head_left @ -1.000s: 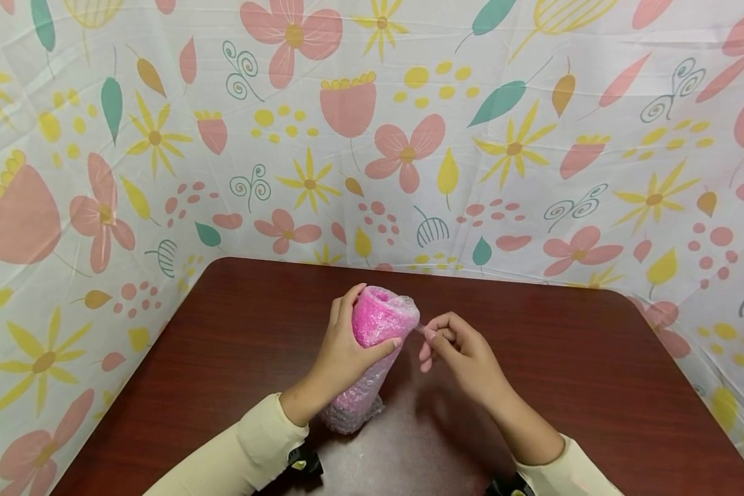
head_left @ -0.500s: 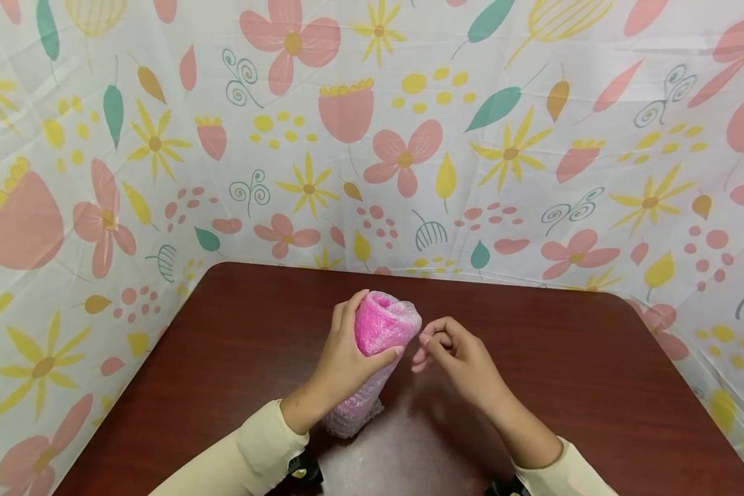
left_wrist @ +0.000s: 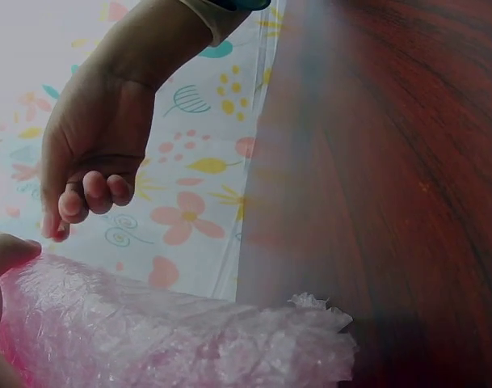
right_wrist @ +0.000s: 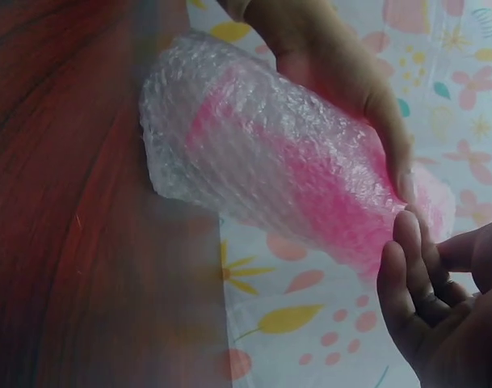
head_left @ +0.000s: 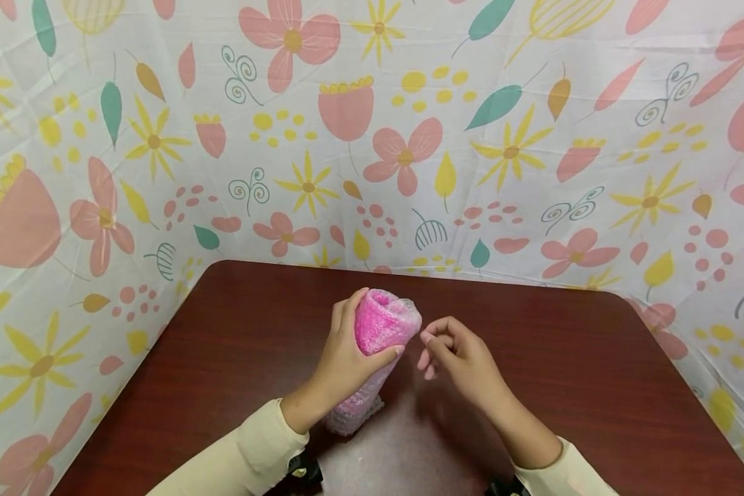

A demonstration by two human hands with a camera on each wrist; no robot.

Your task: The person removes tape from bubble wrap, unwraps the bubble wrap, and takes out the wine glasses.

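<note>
Floral cloth (head_left: 322, 155) backs a brown table (head_left: 583, 372), left hand (head_left: 344, 353) gripping pink roll (head_left: 378, 329), right hand (head_left: 461, 355) pinching wrap (head_left: 412, 313)

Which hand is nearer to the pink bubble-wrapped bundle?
Left: the left hand grips the bundle near its top. The right hand is beside that top end, on the person's right; whether it touches is unclear.

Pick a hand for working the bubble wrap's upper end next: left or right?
Right, probably. The right hand is beside that end, though whether it pinches anything is unclear. The left hand grips the pink bubble-wrapped bundle, so it seems better used to steady it.
</note>
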